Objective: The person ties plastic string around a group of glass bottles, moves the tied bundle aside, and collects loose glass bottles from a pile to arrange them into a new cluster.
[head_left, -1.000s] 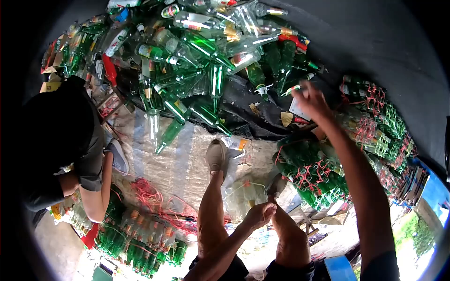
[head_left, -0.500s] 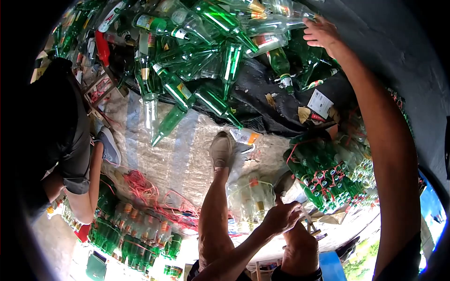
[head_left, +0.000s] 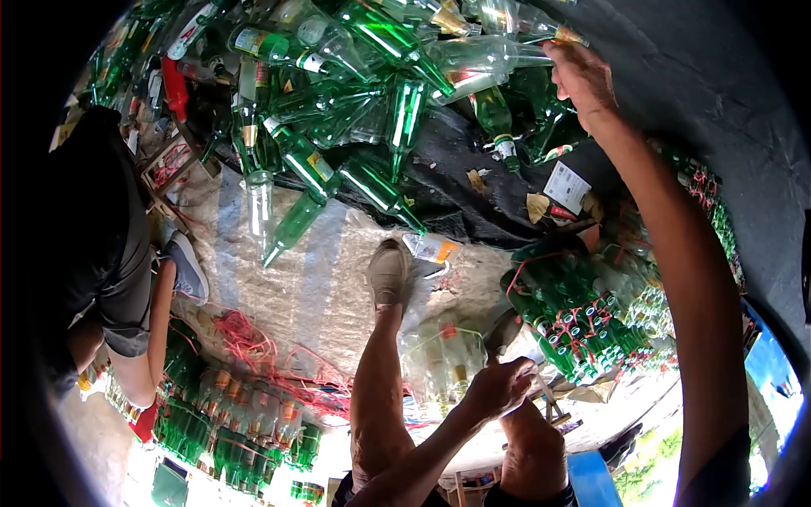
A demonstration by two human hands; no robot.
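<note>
At the upper right, my right hand (head_left: 583, 80) has its fingers closed around the neck of a clear glass bottle (head_left: 477, 57). That bottle lies on its side on a big pile of green bottles (head_left: 397, 34) and clear ones. My left hand (head_left: 504, 387) is curled closed above my bent knee, and what its fingers hold, if anything, is hidden. Clear bottles tied in a bundle (head_left: 441, 359) stand on the floor just beyond it. A green bottle (head_left: 494, 127) with a gold-topped neck points down below the pile, near my right hand.
Bundled green bottles (head_left: 562, 308) stand at the right, with more bundles (head_left: 245, 414) at the lower left. Pink string (head_left: 245, 338) lies tangled on the floor. Another person's leg and shoe (head_left: 187, 269) are at the left. Loose bottles (head_left: 296, 228) spill toward my shoe (head_left: 389, 275).
My right hand has gone from spread fingers beside the clear bottle's neck to a closed grip on it. My left hand stays near my knee, fingers curled. The view has shifted slightly.
</note>
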